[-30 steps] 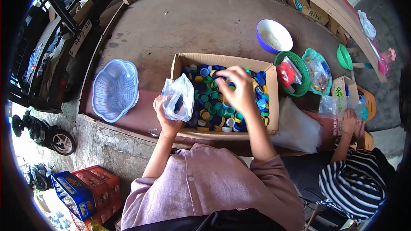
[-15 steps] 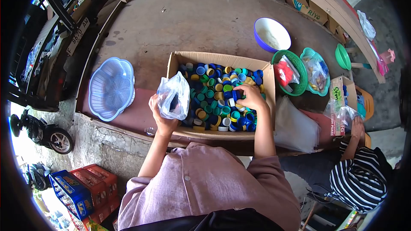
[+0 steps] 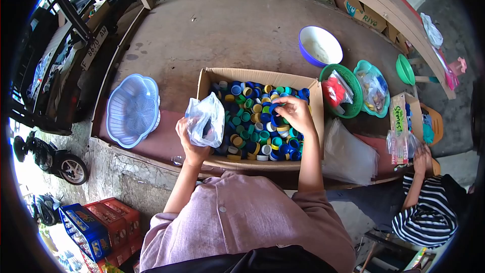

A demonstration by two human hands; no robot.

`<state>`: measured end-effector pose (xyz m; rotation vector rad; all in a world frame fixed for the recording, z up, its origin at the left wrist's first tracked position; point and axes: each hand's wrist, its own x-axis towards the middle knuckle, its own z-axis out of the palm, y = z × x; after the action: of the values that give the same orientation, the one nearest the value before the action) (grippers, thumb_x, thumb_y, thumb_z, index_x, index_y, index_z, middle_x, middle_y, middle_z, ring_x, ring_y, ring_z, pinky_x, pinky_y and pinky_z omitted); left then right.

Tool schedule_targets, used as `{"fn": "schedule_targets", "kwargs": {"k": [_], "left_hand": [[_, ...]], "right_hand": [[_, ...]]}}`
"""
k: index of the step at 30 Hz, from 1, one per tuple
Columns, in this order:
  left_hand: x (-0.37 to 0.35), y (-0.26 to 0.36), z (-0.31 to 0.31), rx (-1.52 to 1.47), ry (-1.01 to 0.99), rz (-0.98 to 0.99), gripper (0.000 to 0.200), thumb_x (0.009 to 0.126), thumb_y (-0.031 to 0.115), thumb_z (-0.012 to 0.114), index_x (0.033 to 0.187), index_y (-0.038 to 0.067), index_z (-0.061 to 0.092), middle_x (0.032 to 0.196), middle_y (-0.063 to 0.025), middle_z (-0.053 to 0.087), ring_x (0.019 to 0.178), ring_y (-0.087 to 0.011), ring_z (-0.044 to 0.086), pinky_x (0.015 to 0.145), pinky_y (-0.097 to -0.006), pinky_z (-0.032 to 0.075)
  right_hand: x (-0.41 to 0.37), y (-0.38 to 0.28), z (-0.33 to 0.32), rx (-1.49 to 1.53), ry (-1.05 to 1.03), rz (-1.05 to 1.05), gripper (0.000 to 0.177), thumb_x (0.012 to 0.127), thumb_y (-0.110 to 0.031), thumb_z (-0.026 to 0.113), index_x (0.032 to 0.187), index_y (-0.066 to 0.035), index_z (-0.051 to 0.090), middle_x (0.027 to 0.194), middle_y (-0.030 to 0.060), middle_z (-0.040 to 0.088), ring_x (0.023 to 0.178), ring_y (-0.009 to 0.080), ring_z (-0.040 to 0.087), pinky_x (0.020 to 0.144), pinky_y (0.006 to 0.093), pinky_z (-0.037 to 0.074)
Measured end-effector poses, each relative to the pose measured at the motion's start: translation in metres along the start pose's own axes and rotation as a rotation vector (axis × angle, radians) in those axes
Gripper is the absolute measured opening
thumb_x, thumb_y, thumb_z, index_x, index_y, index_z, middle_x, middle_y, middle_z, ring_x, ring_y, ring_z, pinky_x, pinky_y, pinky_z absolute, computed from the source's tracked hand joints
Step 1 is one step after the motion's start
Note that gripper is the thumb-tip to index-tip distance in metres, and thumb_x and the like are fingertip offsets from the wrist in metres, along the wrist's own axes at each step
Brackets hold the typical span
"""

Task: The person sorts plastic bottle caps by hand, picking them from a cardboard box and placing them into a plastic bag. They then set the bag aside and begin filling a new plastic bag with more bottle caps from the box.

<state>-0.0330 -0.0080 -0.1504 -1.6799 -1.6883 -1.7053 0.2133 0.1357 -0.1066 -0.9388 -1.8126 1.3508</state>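
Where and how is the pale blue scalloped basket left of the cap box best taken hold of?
Probably by its rim, pinched from above on the right side. The pale blue basket sits open side up, so a thumb can go inside the flared latticed wall, fingers outside. That side lies nearest the left hand, which is closed on a clear plastic bag.

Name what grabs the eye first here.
The cardboard box at centre, packed with blue, green and yellow bottle caps, stands out first. The right hand reaches into the caps, while the left hand holds up a clear plastic bag at the box's left edge. A lilac basket sits left of the box, and a person in a striped shirt is at lower right.
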Motion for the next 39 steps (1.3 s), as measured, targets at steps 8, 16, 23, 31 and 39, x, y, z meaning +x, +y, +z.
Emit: {"fn": "schedule_targets", "kwargs": {"k": [8,16,23,31,39], "left_hand": [[0.002,0.002,0.0,0.058,-0.014,0.023,0.057,0.062,0.012,0.072,0.11,0.007,0.041,0.1,-0.008,0.054,0.092,-0.0292,0.049,0.086,-0.0436,0.033],[0.001,0.002,-0.001,0.025,-0.018,-0.01,0.062,0.058,0.012,0.074,0.111,0.006,0.042,0.101,-0.0103,0.052,0.093,-0.0316,0.048,0.085,-0.0441,0.034],[0.002,0.002,0.0,0.025,-0.017,-0.014,0.061,0.059,0.011,0.074,0.111,0.006,0.043,0.101,-0.0106,0.052,0.092,-0.0318,0.048,0.085,-0.0431,0.034],[0.003,0.002,0.0,0.034,0.005,0.013,0.061,0.06,0.012,0.073,0.111,0.006,0.042,0.101,-0.0112,0.052,0.091,-0.0317,0.048,0.084,-0.0429,0.034],[0.001,0.001,0.0,0.014,-0.011,-0.001,0.059,0.061,0.012,0.073,0.11,0.005,0.042,0.101,-0.0111,0.052,0.091,-0.0316,0.048,0.084,-0.0427,0.034]], "right_hand": [[0.006,-0.099,0.087,-0.11,0.035,-0.55,0.014,0.064,0.003,0.066,0.073,0.0,0.056,0.078,0.0072,0.057,0.066,0.0159,0.058,0.056,0.0254,0.047],[0.017,-0.089,0.066,-0.232,-0.016,-0.533,0.016,0.068,-0.011,0.068,0.081,-0.004,0.063,0.083,0.0089,0.055,0.077,0.0212,0.056,0.067,0.0311,0.045],[0.017,0.012,0.025,-0.994,-0.184,-0.176,0.023,0.059,-0.016,0.07,0.081,-0.01,0.064,0.084,0.0094,0.06,0.082,0.0262,0.058,0.071,0.0362,0.046],[0.019,0.014,0.021,-0.483,-0.166,0.099,0.023,0.066,-0.014,0.071,0.088,-0.009,0.067,0.082,0.0111,0.062,0.071,0.0216,0.061,0.063,0.0306,0.048],[0.025,0.031,0.022,0.116,-0.224,0.115,0.024,0.083,-0.006,0.055,0.107,-0.004,0.055,0.091,0.005,0.06,0.076,0.0117,0.06,0.065,0.0227,0.046]]}}
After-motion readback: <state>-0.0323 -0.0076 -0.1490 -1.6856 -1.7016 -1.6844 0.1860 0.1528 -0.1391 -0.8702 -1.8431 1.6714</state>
